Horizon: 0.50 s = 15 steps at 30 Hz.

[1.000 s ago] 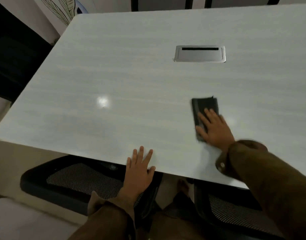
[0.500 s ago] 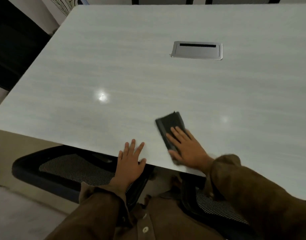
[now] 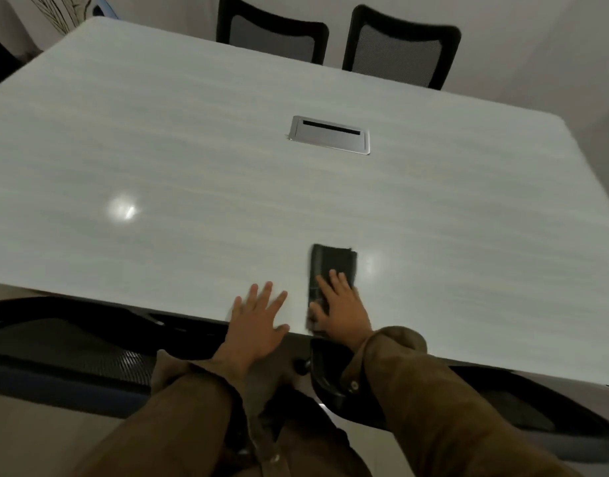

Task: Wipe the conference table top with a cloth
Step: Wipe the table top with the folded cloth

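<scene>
Right grip [image 3: 342,304]: fingers straight, palm flat, pressing the dark folded cloth [image 3: 332,261] onto the bench [image 3: 193,149], lower centre of frame near the front edge; clasps nothing; flat pressure likely spreads the wipe evenly. Left grip [image 3: 258,315]: just beside it, splayed wide on the bench edge, holding nothing, probably bracing the lean; both brown-sleeved forearms reach up from the bottom; cable hatch [image 3: 330,134], upper centre, well apart.

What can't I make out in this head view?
Near half of the cloth: covered by the right hand.
Left and right ends of the table: cut off by frame edges.
Smears or dust: lost in dim light and glare.
Fingertips of the left hand: motion-blurred.
</scene>
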Available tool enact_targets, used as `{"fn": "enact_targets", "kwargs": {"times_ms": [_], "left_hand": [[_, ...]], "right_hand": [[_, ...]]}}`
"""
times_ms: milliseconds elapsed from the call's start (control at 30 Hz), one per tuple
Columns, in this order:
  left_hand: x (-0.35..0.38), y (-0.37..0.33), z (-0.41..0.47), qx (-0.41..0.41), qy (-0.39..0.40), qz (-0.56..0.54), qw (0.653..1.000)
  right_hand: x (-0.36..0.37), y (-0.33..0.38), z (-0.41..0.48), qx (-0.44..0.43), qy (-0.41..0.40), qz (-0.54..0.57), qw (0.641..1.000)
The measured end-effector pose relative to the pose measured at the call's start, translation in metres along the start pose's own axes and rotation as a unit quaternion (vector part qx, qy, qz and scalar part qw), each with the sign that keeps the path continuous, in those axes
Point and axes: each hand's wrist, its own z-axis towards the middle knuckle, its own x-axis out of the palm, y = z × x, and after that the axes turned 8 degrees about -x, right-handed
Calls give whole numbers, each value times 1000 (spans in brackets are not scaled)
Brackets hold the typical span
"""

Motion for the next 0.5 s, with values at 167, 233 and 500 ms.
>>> {"fn": "enact_targets", "kwargs": {"times_ms": [167, 233, 500], "left_hand": [[-3, 8, -4, 9, 13, -13, 1000], [-2, 3, -6, -4, 15, -18, 1000], [3, -67, 3, -72, 10, -31, 997]], "right_hand": [[-16, -81, -63, -109, 42, -89, 989], [-25, -99, -61, -38, 31, -85, 995], [-11, -63, -11, -123, 20, -75, 989]]}}
